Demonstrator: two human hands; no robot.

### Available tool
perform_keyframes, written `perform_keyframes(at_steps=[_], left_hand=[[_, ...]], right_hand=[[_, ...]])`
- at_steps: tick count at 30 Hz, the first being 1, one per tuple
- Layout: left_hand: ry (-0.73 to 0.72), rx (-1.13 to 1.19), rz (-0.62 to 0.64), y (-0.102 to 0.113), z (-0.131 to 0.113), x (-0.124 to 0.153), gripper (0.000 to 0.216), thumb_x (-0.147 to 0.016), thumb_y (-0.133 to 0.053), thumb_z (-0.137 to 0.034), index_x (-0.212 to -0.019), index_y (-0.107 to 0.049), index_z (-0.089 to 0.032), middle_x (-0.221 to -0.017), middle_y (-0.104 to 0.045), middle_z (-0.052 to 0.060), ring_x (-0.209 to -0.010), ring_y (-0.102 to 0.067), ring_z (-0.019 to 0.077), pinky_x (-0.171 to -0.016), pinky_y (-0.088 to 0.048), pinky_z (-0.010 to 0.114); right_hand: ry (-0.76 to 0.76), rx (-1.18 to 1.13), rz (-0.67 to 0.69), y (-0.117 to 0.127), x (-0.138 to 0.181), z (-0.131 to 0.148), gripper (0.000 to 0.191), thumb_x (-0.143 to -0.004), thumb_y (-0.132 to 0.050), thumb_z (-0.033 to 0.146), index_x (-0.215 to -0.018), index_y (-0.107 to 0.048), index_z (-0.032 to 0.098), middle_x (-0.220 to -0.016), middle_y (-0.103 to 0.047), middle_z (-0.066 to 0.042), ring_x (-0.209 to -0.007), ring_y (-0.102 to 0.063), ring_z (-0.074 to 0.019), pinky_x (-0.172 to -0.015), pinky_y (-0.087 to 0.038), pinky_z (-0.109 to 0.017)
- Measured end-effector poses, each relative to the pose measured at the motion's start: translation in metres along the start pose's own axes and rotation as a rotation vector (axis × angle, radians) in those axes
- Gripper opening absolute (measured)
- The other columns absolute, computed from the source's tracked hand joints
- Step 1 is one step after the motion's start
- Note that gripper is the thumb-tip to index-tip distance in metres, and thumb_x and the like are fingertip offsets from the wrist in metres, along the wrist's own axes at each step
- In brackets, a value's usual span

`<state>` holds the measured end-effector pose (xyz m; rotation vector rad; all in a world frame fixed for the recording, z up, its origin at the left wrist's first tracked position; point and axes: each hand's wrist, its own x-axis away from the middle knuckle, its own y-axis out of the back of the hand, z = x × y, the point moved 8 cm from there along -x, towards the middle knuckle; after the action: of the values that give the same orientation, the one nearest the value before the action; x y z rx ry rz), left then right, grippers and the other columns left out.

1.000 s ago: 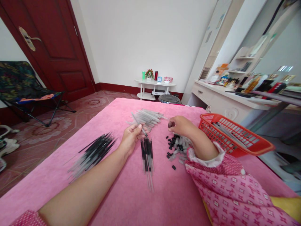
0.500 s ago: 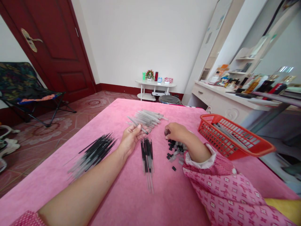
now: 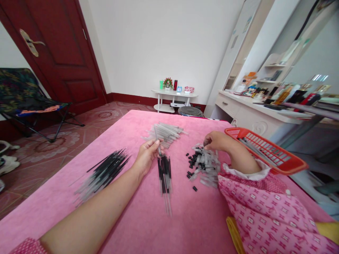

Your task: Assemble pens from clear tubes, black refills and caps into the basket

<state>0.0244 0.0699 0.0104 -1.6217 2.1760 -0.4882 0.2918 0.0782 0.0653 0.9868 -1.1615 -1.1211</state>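
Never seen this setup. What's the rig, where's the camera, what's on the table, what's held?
No machine here: one person's two bare hands, seen from a head-worn camera looking forward and down.

On the pink cloth lie slim black refills to the left, a smaller refill bunch in the middle, clear pen barrels beyond it, and translucent caps mixed with small black plugs to the right. A red basket sits at the right edge.

The left hand holds one barrel. The right hand is at the caps; whether it grips anything is unclear.
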Motion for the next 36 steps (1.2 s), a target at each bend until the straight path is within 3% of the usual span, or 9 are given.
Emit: perform_keyframes(at_steps=[4, 8, 14, 17, 20, 25, 29, 36], left_hand=[[-0.01, -0.019, 0.005, -0.001, -0.001, 0.001, 0.029, -0.073, -0.065, -0.034, -0.092, -0.062, -0.012, -0.06, -0.056, -0.002, -0.047, -0.051, 0.0059, -0.048, -0.04, 0.018], [-0.029, -0.054, 0.021, -0.003, -0.002, 0.001, 0.029, -0.075, -0.062, -0.036, -0.09, -0.063, -0.012, -0.054, -0.049, -0.004, -0.043, -0.043, 0.0043, -0.044, -0.032, 0.018], [-0.037, -0.141, 0.037, -0.006, -0.002, 0.003, 0.03, -0.076, -0.06, -0.038, -0.089, -0.063, -0.012, -0.052, -0.041, -0.006, -0.042, -0.034, 0.0033, -0.042, -0.023, 0.019], [-0.046, -0.211, 0.053, -0.009, -0.002, 0.004, 0.031, -0.078, -0.057, -0.04, -0.09, -0.063, -0.012, -0.05, -0.04, -0.006, -0.041, -0.031, 0.0038, -0.042, -0.02, 0.02], [-0.055, -0.277, 0.088, -0.013, -0.002, 0.005, 0.032, -0.08, -0.054, -0.041, -0.091, -0.063, -0.011, -0.047, -0.037, -0.006, -0.041, -0.029, 0.0047, -0.043, -0.017, 0.021], [-0.053, -0.363, 0.143, -0.019, -0.002, 0.006, 0.033, -0.079, -0.055, -0.043, -0.086, -0.062, -0.011, -0.045, -0.033, -0.008, -0.041, -0.025, 0.0051, -0.043, -0.014, 0.022], [-0.045, -0.389, 0.176, -0.022, 0.0, 0.007, 0.032, -0.079, -0.055, -0.044, -0.082, -0.061, -0.012, -0.046, -0.033, -0.007, -0.041, -0.023, 0.0053, -0.043, -0.013, 0.023], [-0.043, -0.401, 0.192, -0.025, -0.001, 0.008, 0.033, -0.079, -0.054, -0.045, -0.078, -0.062, -0.013, -0.047, -0.029, -0.007, -0.041, -0.02, 0.0051, -0.043, -0.011, 0.023]], right_hand=[[0.003, 0.001, -0.078, -0.002, -0.003, 0.017, 0.016, -0.062, -0.065, 0.025, -0.077, -0.07, 0.019, -0.074, -0.069, -0.004, -0.066, -0.061, -0.0139, -0.057, -0.04, -0.02], [0.024, 0.034, -0.074, -0.011, -0.001, 0.035, 0.019, -0.06, -0.067, 0.023, -0.079, -0.07, 0.019, -0.08, -0.07, -0.004, -0.068, -0.062, -0.0144, -0.058, -0.041, -0.02], [0.05, 0.034, -0.128, -0.013, -0.002, 0.043, 0.021, -0.063, -0.062, 0.019, -0.083, -0.071, 0.02, -0.084, -0.07, -0.006, -0.073, -0.063, -0.0172, -0.062, -0.043, -0.023], [0.1, -0.22, -0.314, 0.002, -0.003, 0.05, 0.023, -0.07, -0.056, 0.018, -0.088, -0.071, 0.017, -0.087, -0.07, -0.007, -0.078, -0.062, -0.0174, -0.069, -0.046, -0.024], [0.185, -0.664, -0.461, 0.015, 0.001, 0.059, 0.023, -0.073, -0.055, 0.022, -0.091, -0.068, 0.015, -0.08, -0.069, -0.005, -0.069, -0.062, -0.015, -0.062, -0.049, -0.025], [0.202, -1.229, -0.443, 0.015, 0.006, 0.071, 0.026, -0.064, -0.07, 0.03, -0.083, -0.062, 0.014, -0.068, -0.067, -0.003, -0.059, -0.062, -0.0121, -0.052, -0.05, -0.022], [0.222, -1.373, -0.368, 0.012, 0.005, 0.077, 0.03, -0.06, -0.075, 0.03, -0.081, -0.06, 0.014, -0.07, -0.067, -0.005, -0.063, -0.065, -0.014, -0.056, -0.053, -0.023], [0.24, -1.408, -0.338, 0.008, 0.006, 0.082, 0.032, -0.06, -0.075, 0.031, -0.082, -0.06, 0.014, -0.073, -0.068, -0.005, -0.065, -0.065, -0.0137, -0.057, -0.052, -0.022]])
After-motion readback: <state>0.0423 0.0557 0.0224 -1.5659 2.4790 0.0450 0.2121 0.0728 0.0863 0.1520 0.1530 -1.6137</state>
